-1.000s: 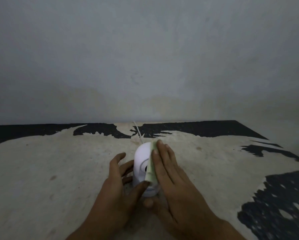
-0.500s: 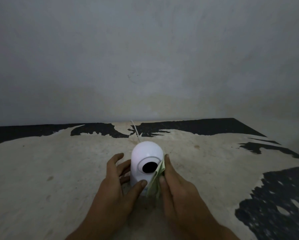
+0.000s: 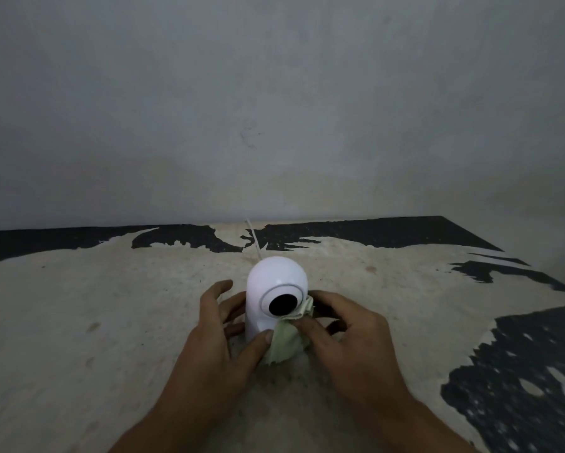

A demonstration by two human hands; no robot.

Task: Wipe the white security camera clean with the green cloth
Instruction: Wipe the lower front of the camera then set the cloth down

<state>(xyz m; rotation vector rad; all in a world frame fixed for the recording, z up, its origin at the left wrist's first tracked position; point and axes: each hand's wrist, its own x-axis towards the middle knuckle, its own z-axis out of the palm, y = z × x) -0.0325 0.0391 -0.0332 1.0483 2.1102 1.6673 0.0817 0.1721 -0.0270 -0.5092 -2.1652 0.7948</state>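
Note:
The white security camera (image 3: pixel 271 282) stands upright on the worn table, its round black lens facing me. My left hand (image 3: pixel 219 338) wraps around its left side and base, thumb pressed on the lower front. My right hand (image 3: pixel 346 335) holds the pale green cloth (image 3: pixel 286 341) bunched against the camera's lower right side, just under the lens. The cloth hides the right part of the base.
The table (image 3: pixel 111 322) is beige with black patches where the surface has peeled, mostly at the back and right. A thin white cable (image 3: pixel 253 238) runs from behind the camera to the grey wall. The table's right edge slants close by.
My right hand slid the cloth down from the camera's upper right side to its lower right base. The lens is now uncovered. My left hand kept its hold.

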